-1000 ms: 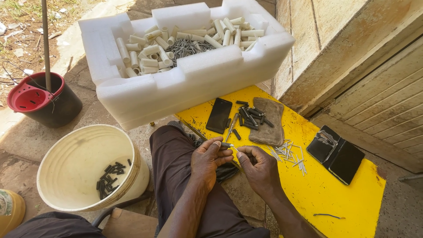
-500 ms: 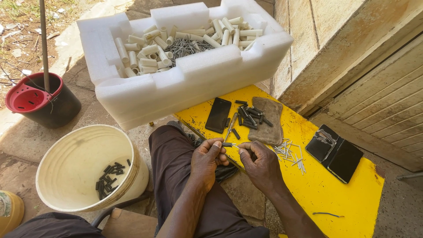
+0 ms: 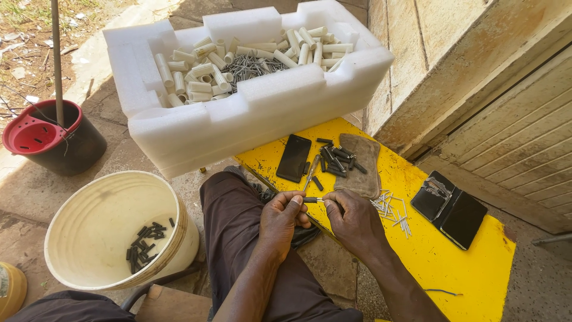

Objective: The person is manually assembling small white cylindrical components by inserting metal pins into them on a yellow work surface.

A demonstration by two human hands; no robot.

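Note:
My left hand (image 3: pixel 282 217) and my right hand (image 3: pixel 353 218) meet over my knee at the near edge of a yellow board (image 3: pixel 441 262). Together they pinch a small black sleeve with a thin metal nail (image 3: pixel 314 200) sticking out of it. A screwdriver-like tool (image 3: pixel 311 172) lies just beyond my fingers. More black sleeves (image 3: pixel 337 160) are piled on a brown cloth (image 3: pixel 362 167), and loose nails (image 3: pixel 390 209) lie to the right of my right hand.
A white foam box (image 3: pixel 250 113) holds cream plastic tubes and grey nails. A cream bucket (image 3: pixel 113 232) at my left has black sleeves in it. A red-and-black pot (image 3: pixel 50 140) holds a pole. A dark phone (image 3: pixel 294 157) and an open wallet case (image 3: pixel 450 209) lie on the board.
My hands have stayed together over the board's edge; the fingers shifted slightly around the small piece. Nothing else has moved.

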